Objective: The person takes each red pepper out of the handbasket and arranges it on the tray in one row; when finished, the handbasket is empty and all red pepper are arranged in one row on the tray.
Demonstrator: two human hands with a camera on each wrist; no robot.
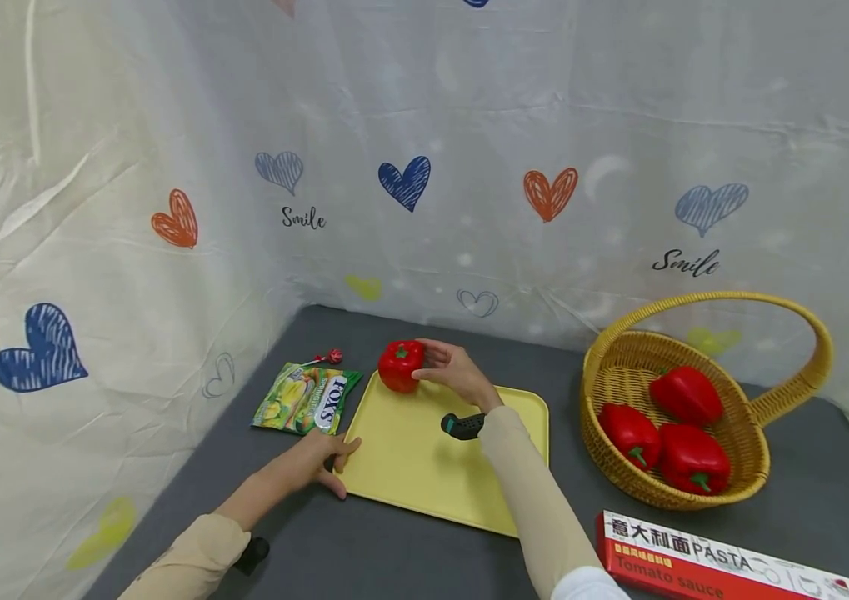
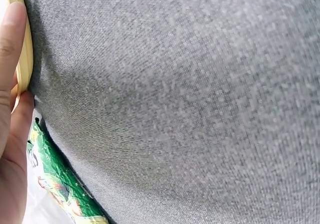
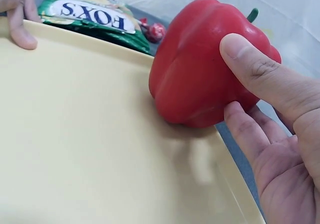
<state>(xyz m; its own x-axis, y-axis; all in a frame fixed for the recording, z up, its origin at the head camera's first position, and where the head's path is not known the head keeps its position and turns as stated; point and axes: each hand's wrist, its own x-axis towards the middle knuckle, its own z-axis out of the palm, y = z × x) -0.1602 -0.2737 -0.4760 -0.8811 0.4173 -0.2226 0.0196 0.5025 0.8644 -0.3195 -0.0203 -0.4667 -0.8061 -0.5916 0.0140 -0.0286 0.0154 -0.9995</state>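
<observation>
The red pepper (image 1: 400, 367) is apparently being placed at the far-left corner of the yellow tray (image 1: 424, 467), held in the part-spread right grip (image 1: 457, 372), with the tray pinched by the left grip (image 1: 313, 461); release seems needed next.

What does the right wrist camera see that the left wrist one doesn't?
Only the right wrist view: a red pepper, the right hand holding it, and a red lollipop.
Only the left wrist view: the fine weave of the gray tabletop up close.
Both: the yellow tray, the green packet and part of the left hand.
</observation>
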